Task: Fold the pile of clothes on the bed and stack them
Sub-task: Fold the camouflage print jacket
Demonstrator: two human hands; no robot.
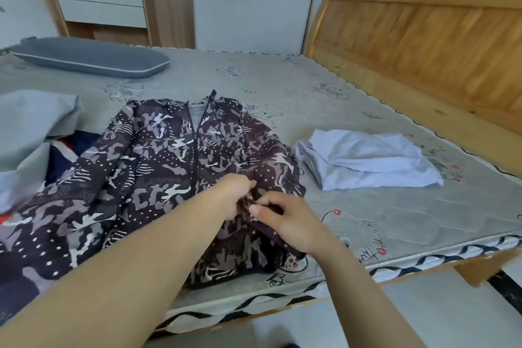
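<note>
A dark purple patterned zip jacket [158,161] lies spread face up on the bed, collar pointing away from me. My left hand [234,195] grips a bunch of its fabric near the lower right front. My right hand [285,220] pinches the same bunched fabric right beside it, thumb on top. To the right lies a folded pale blue garment [367,161] on the mattress. At the left, a heap of grey cloth [28,127] and a dark blue and red garment [70,150] sit partly under the jacket's sleeve.
The mattress [367,223] has a grey printed cover and its near edge runs just below my hands. A grey pillow [90,56] lies at the far left. The wooden headboard [423,28] rises at the right. A cabinet with drawers [99,0] stands beyond the bed.
</note>
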